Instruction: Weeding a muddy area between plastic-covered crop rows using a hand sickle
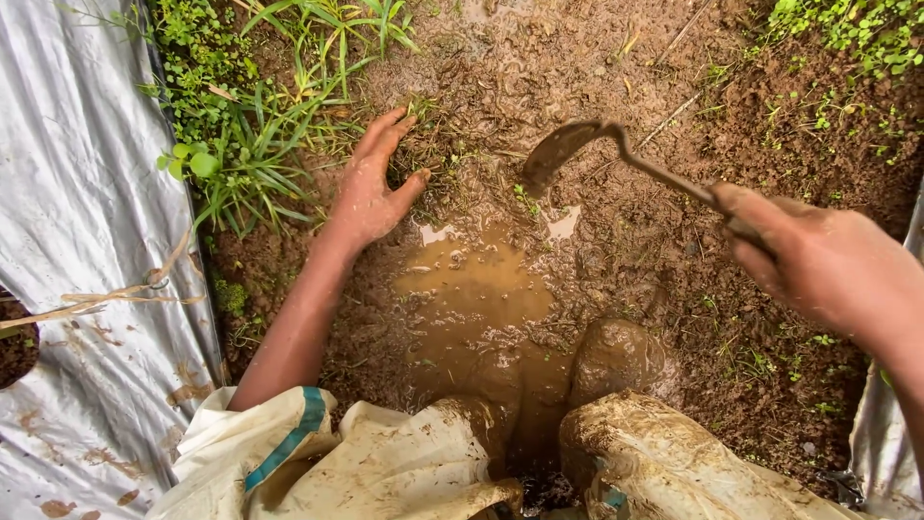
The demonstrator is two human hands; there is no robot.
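The left hand [371,188] lies flat on wet, muddy soil [616,241], fingers spread and pressing against a small tuft of weeds [423,144]; it is released, with nothing enclosed in its grip. The right hand [818,265] is clenched around the handle of a small hand hoe [597,149], held clear of the ground. The hoe's curved metal blade, coated in mud, points down and left, hanging above the soil just beyond a puddle of brown water [476,299]. The puddle sits between the two hands and the person's mud-caked boots [616,361], which stand at its near edge. Pale trousers [385,462], heavily soiled, fill the lower part of the view. Grass and leafy weeds [250,154] grow in a dense strip just left of the left hand, along the border of a silver plastic mulch sheet [87,193] that covers the ground on the left side. Sparse green seedlings [847,39] show on the soil at upper right.
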